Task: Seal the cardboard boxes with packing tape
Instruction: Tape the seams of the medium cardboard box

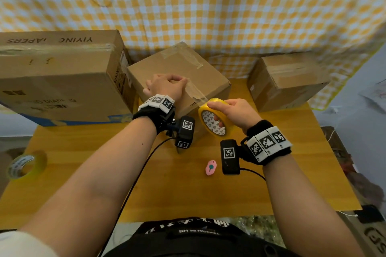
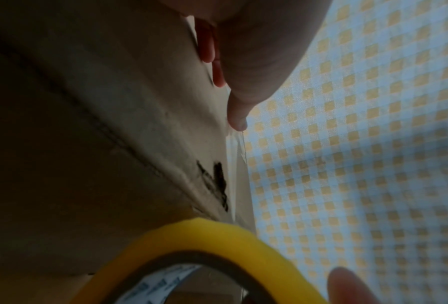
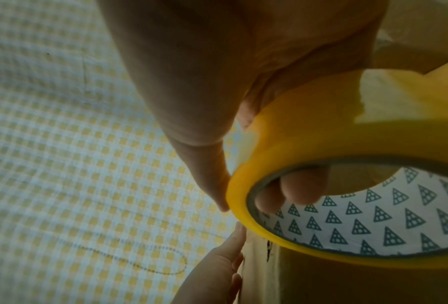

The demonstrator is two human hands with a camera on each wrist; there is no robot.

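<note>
Both forearms reach forward over the wooden table [image 1: 87, 173], past a pink cutter [image 1: 210, 167] near its middle and a spare tape roll [image 1: 26, 165] at its left edge. The right hand [image 1: 236, 113] grasps the yellow tape roll [image 1: 213, 118], fingers through the core and thumb on the rim, beside the middle box [image 1: 179, 73]. Farther back the left hand [image 1: 165, 86], fingers flat, presses the clear tape strip [image 1: 195, 93] onto the top of that box, which stands between a large box [image 1: 62, 75] and a small box [image 1: 286, 81] along the far edge.
</note>
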